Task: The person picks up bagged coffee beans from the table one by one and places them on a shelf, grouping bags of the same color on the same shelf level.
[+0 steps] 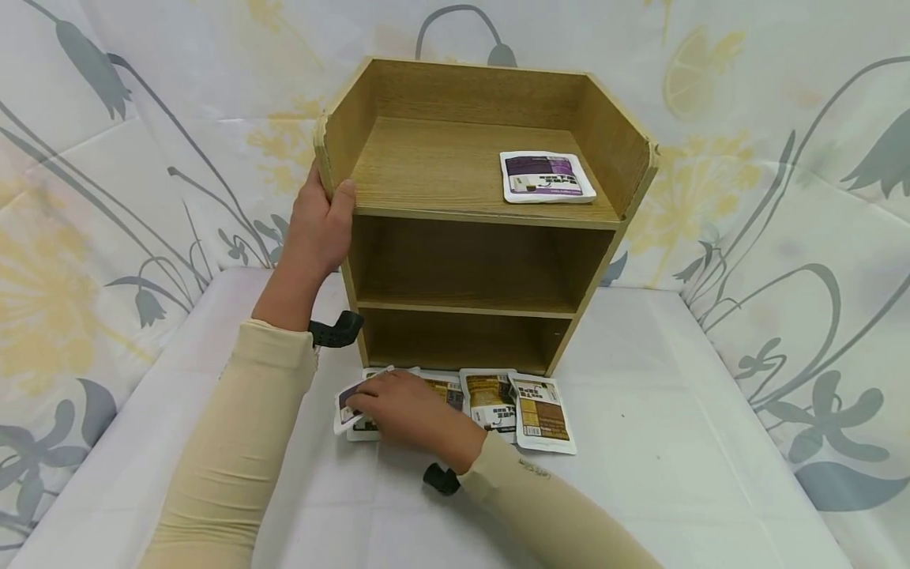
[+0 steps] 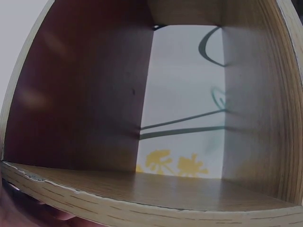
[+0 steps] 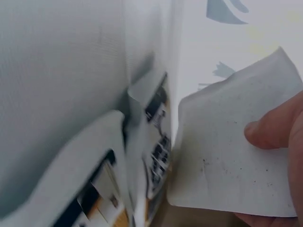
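Observation:
My left hand point(image 1: 316, 225) grips the left side panel of a small wooden shelf point(image 1: 441, 170), thumb over the front edge. In the left wrist view, part of that hand shows below the shelf's wooden edge point(image 2: 142, 210). My right hand point(image 1: 405, 403) pinches a white packet with a purple label point(image 1: 345, 409) at the left end of a row of packets. The right wrist view shows my thumb on the plain white face of this packet point(image 3: 232, 146). Beside it lie two packets with brown labels point(image 1: 492, 399) point(image 1: 543, 415), others partly hidden by my right hand.
Another purple-labelled packet point(image 1: 546, 178) lies on the shelf's top board, toward the right. Below that board are two compartments, with a dividing board point(image 1: 465, 308) between them. A white cloth point(image 1: 661, 442) covers the table, and a flower-patterned cloth point(image 1: 768, 197) hangs behind and at the sides.

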`<state>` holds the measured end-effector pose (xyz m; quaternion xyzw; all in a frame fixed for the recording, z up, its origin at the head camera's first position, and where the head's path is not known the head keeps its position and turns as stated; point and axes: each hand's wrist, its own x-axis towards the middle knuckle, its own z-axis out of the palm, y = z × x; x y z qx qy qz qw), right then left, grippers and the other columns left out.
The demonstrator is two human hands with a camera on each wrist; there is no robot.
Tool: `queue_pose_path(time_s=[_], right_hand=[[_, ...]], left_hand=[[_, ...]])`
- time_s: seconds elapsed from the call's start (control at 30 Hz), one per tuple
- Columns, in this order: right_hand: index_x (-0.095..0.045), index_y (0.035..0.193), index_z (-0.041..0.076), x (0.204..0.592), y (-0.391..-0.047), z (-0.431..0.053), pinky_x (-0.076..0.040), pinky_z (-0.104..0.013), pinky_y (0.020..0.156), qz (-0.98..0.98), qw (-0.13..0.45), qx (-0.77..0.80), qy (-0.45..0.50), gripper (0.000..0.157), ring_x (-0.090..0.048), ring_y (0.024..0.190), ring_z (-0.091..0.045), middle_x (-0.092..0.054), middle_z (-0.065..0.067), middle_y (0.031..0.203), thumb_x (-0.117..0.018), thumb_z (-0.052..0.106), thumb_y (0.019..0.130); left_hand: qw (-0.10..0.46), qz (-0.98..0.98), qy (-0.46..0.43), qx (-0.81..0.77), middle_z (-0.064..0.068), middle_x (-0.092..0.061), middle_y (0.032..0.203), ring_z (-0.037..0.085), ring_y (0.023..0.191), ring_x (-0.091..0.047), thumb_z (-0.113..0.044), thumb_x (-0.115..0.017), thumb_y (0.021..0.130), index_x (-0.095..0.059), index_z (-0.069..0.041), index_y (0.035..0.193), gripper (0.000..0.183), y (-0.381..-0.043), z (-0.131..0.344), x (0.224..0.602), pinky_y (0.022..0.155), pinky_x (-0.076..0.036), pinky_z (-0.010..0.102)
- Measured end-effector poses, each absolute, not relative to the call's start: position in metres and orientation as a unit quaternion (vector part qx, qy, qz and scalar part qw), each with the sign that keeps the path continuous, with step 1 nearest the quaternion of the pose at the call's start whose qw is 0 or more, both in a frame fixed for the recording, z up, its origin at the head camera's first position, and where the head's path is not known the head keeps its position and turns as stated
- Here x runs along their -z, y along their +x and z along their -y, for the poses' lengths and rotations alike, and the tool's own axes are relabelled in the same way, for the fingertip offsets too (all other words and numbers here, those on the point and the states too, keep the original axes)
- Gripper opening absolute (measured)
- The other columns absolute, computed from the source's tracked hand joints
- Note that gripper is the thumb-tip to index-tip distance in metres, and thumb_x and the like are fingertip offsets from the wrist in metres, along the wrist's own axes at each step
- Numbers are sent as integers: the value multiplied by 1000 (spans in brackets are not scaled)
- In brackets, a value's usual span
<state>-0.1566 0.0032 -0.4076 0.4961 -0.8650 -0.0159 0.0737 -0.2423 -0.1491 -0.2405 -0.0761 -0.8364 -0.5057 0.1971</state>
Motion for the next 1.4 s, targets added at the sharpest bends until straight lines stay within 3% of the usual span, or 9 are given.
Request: queue_pose_path(time_s=[0.2, 0.5, 0.77, 1.4], right_hand=[[-62, 127, 26, 391, -154, -16, -49, -27, 94, 856, 104, -2, 505, 39, -61, 113, -7, -63, 11, 125, -64, 12, 90], [-66, 122, 22, 375, -151, -33, -52, -24, 88, 842, 163, -55, 512, 34, -64, 104, -7, -68, 8, 118, -60, 11, 90], [-66, 123, 21, 363, -149, -46, -52, -25, 88, 839, 181, -77, 507, 34, -65, 103, -7, -68, 7, 117, -55, 11, 92], [-69, 118, 16, 341, -143, -68, -54, -26, 84, 811, 247, -128, 515, 36, -68, 98, -10, -71, 4, 110, -59, 4, 85]], left_hand=[[203, 834, -78, 507, 22, -48, 137, 34, 122, -50, -34, -34, 101, -33, -10, 145, 50, -242, 149, 240, 104, -39, 53], [197, 833, -82, 510, 23, -48, 136, 35, 123, -49, -33, -34, 102, -32, -9, 145, 50, -243, 150, 241, 104, -39, 53], [193, 831, -91, 513, 25, -49, 133, 37, 120, -51, -32, -33, 102, -32, -8, 145, 49, -243, 150, 241, 102, -41, 53], [197, 829, -95, 515, 24, -49, 134, 37, 122, -51, -31, -33, 102, -32, -8, 145, 49, -244, 151, 241, 104, -40, 52]])
